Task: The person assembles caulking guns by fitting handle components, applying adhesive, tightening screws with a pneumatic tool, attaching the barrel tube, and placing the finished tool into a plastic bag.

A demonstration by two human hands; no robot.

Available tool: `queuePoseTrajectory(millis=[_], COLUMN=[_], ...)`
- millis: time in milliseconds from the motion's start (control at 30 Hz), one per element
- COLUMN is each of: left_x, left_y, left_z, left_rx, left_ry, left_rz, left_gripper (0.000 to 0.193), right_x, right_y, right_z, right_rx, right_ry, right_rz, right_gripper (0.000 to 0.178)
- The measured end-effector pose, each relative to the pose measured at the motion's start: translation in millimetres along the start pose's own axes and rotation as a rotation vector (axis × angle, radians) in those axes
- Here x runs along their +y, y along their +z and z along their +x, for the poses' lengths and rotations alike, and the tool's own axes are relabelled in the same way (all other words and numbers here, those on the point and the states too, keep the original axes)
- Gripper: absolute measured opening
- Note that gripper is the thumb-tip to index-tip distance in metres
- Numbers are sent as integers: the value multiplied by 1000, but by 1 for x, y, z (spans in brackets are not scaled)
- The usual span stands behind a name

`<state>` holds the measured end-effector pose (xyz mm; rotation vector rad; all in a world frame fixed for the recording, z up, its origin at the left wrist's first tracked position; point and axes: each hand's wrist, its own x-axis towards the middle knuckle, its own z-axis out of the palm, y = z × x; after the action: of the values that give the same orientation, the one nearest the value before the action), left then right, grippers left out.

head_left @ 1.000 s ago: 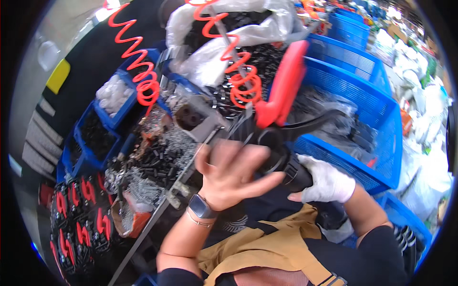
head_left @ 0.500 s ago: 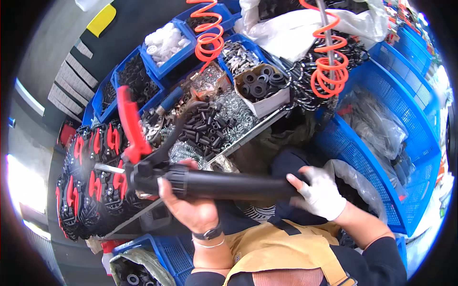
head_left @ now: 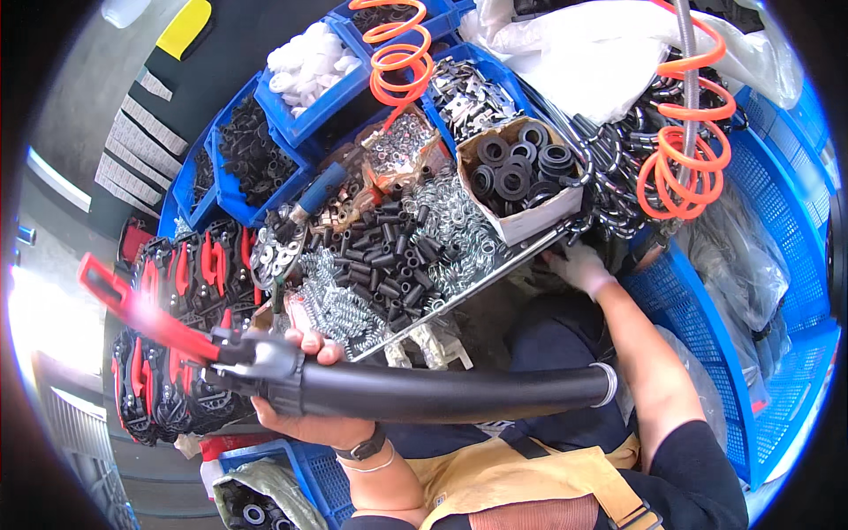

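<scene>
My left hand (head_left: 309,397) is wrapped round the collar of a long black tube (head_left: 459,393), which lies nearly level across my lap. A black head at its left end carries a red lever (head_left: 146,309), slightly blurred. At the tube's right end is a pale ring (head_left: 607,384), and nothing grips that end. My right hand (head_left: 583,268), in a white glove with bare fingertips, reaches forward below the parts tray, beside the hanging black hooked rods (head_left: 609,190). Its fingers are mostly hidden there, so I cannot tell whether they hold anything.
The tray holds black sleeves (head_left: 384,265), springs (head_left: 331,300) and a carton of black rings (head_left: 521,168). Blue bins (head_left: 256,159) stand behind. Orange coiled hoses (head_left: 685,163) hang overhead. Red-and-black assemblies (head_left: 177,371) are stacked left; large blue baskets (head_left: 707,353) stand right.
My right hand has left the tube's right end and moved forward below the tray. The tube has shifted left and lower, its red lever now leaning farther left. The view has shifted slightly.
</scene>
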<state>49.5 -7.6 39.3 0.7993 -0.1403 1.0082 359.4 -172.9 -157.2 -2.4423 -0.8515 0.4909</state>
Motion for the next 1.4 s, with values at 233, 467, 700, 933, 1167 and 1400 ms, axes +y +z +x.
queuePoseTrajectory(millis=[233,467,700,933,1167,1400], left_x=[35,60,64,83,84,76], left_y=[-2,-9,-34,-52,-56,-55], left_z=[9,31,16,-7,-14,0], left_rx=[33,76,88,386,444,691], left_ry=[132,216,40,-39,-95,-60], left_rz=[68,18,-198,-8,-31,65], left_gripper=[65,55,55,53,49,41], right_x=[13,-69,-45,-48,-61,-65], right_y=[24,-43,-46,-53,-59,-36], right_z=[19,-145,-188,-203,-233,-189], right_rx=[-43,-213,-64,445,-602,716], right_ry=[129,-255,-549,-1406,-30,-1266], right_rz=[-207,1037,1107,309,1328,277], right_gripper=[59,74,94,49,75,63])
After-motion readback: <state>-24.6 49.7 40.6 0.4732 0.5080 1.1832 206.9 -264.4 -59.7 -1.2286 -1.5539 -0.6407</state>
